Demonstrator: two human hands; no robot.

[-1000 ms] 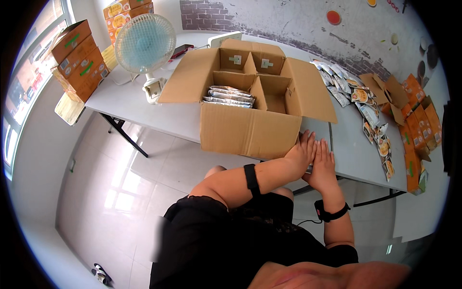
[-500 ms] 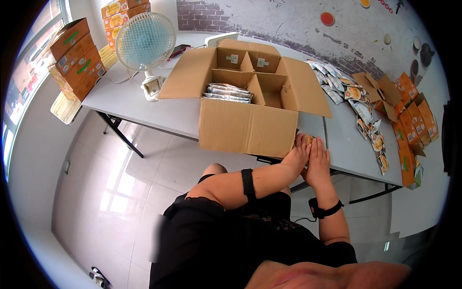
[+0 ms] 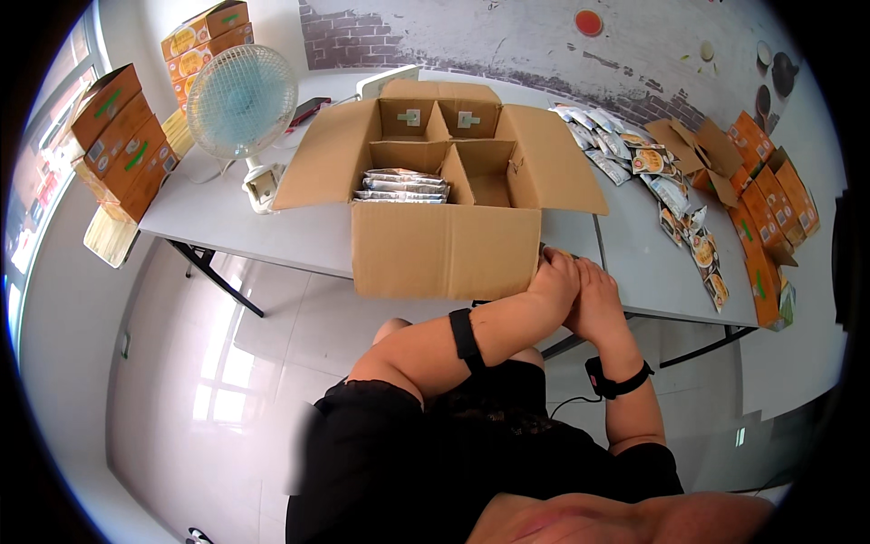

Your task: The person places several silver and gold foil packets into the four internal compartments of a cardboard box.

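Both hands meet at the table edge, just right of the large cardboard box's [image 3: 444,254] front corner. My left hand [image 3: 555,275] is closed with its fingers curled, and my right hand [image 3: 596,301] presses against it from the right. A foil packet is between them, almost wholly covered by the fingers now; its yellowish print showed a moment earlier. The box stands open, its flaps folded out and its inside split by cardboard dividers. In its near left compartment stands a row of silver foil packets [image 3: 403,186].
Loose foil packets [image 3: 652,161] spread over the table's right side, beside an opened small carton [image 3: 693,156] and stacked orange boxes [image 3: 766,213]. A fan [image 3: 242,104] stands left of the box. More orange boxes [image 3: 122,145] are piled by the window.
The view has shifted, so the box and table sit a little further left. My hands stay together beside the box; the packet's printed patch between them is now covered.
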